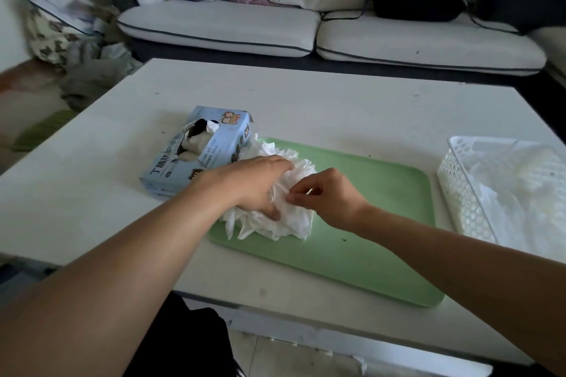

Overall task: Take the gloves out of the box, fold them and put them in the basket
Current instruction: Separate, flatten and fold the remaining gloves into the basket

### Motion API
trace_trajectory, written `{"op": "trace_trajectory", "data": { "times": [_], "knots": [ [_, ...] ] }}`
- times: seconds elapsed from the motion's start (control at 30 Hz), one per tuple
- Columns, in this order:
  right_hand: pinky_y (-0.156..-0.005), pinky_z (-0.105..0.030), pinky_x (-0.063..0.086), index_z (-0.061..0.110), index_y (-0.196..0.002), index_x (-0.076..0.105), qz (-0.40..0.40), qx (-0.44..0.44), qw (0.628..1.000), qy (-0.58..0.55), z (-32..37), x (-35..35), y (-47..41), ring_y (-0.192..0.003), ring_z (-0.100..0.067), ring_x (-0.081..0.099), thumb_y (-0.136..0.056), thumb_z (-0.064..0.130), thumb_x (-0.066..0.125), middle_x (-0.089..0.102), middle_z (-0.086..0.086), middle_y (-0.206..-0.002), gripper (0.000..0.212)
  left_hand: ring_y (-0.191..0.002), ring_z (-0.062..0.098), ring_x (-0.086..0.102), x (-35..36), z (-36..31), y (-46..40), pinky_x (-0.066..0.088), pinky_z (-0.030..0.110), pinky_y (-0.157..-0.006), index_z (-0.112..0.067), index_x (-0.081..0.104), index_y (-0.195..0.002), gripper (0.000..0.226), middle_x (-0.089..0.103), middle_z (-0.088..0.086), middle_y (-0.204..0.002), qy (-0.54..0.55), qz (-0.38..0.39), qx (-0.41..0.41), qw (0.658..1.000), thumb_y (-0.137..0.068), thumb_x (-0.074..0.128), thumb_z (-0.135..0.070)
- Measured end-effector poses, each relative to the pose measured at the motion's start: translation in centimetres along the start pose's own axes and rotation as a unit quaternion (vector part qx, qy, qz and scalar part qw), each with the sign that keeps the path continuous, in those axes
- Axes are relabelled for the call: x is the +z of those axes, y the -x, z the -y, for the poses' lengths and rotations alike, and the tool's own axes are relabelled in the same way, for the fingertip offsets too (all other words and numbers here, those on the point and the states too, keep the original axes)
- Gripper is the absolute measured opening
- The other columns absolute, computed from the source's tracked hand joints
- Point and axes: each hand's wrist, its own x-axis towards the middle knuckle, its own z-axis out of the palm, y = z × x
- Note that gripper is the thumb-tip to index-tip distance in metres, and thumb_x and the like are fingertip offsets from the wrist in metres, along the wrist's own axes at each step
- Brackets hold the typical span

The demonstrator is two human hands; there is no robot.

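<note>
Hands work a heap of white disposable gloves (277, 220) on a green tray (367, 242).

Left hand (255, 185) lies fingers-straight on the pile, pressing it flat; right hand (326, 196) pinches a thin edge at the heap's near side. The gloves look crumpled, filmy and very light, likely to cling and slip, so a cuff edge seems the best hold. Just beyond the left hand sits the blue glove box (199, 153), its torn opening showing more gloves. Well to the right of the right hand stands the white perforated basket (459, 193), with pale contents too blurred to identify.
</note>
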Motion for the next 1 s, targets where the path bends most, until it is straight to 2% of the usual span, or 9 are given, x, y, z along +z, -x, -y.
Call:
{"op": "trace_trajectory", "data": {
  "times": [0.13,0.23,0.53,0.63,0.73,0.8,0.87,0.93,1.0],
  "knots": [
    [-0.056,-0.019,0.048,0.012,-0.088,0.081,-0.001,0.061,0.996,-0.070,1.1,-2.4,0.0,-0.061,-0.005,0.057,-0.088,0.018,0.076,0.070,0.000,-0.071,0.007,-0.146,0.017,0.033,-0.1,1.2,-0.1,0.038,0.044,-0.114,-0.026,0.018,-0.159,0.118,0.031,-0.007,-0.160,0.016,-0.019,-0.023,0.999,-0.068,0.091,-0.043],
    [-0.065,-0.022,0.053,0.013,-0.087,0.078,-0.012,0.095,0.987,-0.131,1.5,-4.8,0.3,-0.072,-0.007,0.063,-0.091,0.019,0.072,0.072,0.002,-0.080,0.010,-0.143,0.021,0.036,-0.4,1.7,-0.2,0.040,0.043,-0.112,-0.026,0.026,-0.156,0.112,0.040,-0.006,-0.154,0.014,-0.026,-0.049,0.998,-0.067,0.090,-0.047],
    [-0.079,-0.026,0.059,0.008,-0.083,0.072,-0.024,0.126,0.952,-0.278,1.3,-7.8,1.8,-0.087,-0.018,0.071,-0.093,0.013,0.067,0.075,-0.009,-0.094,0.012,-0.146,0.024,0.027,-0.7,0.2,-0.7,0.036,0.043,-0.114,-0.024,0.021,-0.159,0.106,0.035,-0.005,-0.159,-0.042,0.015,-0.077,0.996,-0.077,0.084,-0.046],
    [-0.083,-0.029,0.060,0.005,-0.081,0.072,-0.036,0.137,0.945,-0.294,0.9,-7.6,1.7,-0.085,-0.020,0.070,-0.090,0.010,0.070,0.074,-0.013,-0.094,0.010,-0.148,0.025,0.019,-1.7,-0.8,-0.5,0.032,0.043,-0.118,-0.024,0.017,-0.159,0.117,0.022,-0.004,-0.162,-0.068,0.027,-0.075,0.994,-0.070,0.084,-0.061],
    [-0.081,-0.029,0.059,0.004,-0.078,0.071,-0.044,0.149,0.940,-0.305,0.7,-6.7,1.4,-0.083,-0.022,0.068,-0.084,0.008,0.075,0.073,-0.013,-0.088,0.008,-0.149,0.018,0.015,-3.2,-3.2,0.5,0.028,0.041,-0.120,-0.028,0.024,-0.158,0.126,0.016,-0.011,-0.161,0.012,-0.018,-0.050,0.999,-0.056,0.073,-0.084],
    [-0.078,-0.028,0.059,0.004,-0.078,0.069,-0.038,0.151,0.932,-0.326,1.0,-6.2,1.0,-0.081,-0.023,0.069,-0.083,0.007,0.076,0.073,-0.013,-0.087,0.009,-0.141,0.016,0.032,-3.2,-4.3,0.3,0.035,0.041,-0.115,-0.030,0.050,-0.143,0.100,0.037,-0.012,-0.153,0.094,-0.091,-0.005,0.991,-0.060,0.073,-0.080],
    [-0.076,-0.028,0.060,0.004,-0.080,0.068,-0.021,0.154,0.923,-0.353,1.4,-5.8,0.7,-0.080,-0.023,0.070,-0.084,0.008,0.075,0.073,-0.013,-0.090,0.009,-0.109,0.017,0.061,-2.5,-4.3,-0.3,0.051,0.041,-0.095,-0.025,0.073,-0.110,0.050,0.068,-0.007,-0.116,0.108,-0.175,0.038,0.978,-0.074,0.081,-0.059],
    [-0.074,-0.028,0.061,0.007,-0.080,0.066,-0.014,0.163,0.913,-0.374,1.7,-5.8,0.5,-0.079,-0.023,0.070,-0.086,0.008,0.073,0.073,-0.012,-0.094,0.009,-0.078,0.017,0.066,-2.4,-3.3,-0.7,0.056,0.041,-0.076,-0.022,0.080,-0.088,0.017,0.072,-0.004,-0.080,0.101,-0.209,0.025,0.972,-0.083,0.081,-0.038],
    [-0.073,-0.028,0.061,0.009,-0.079,0.064,-0.022,0.170,0.904,-0.393,1.7,-6.4,0.6,-0.074,-0.021,0.070,-0.089,0.007,0.070,0.074,-0.009,-0.091,0.012,-0.070,0.015,0.067,-2.9,-2.1,-0.8,0.057,0.039,-0.070,-0.021,0.082,-0.083,0.004,0.072,-0.004,-0.073,0.062,-0.208,0.000,0.976,-0.085,0.081,-0.024]
  ]
}}
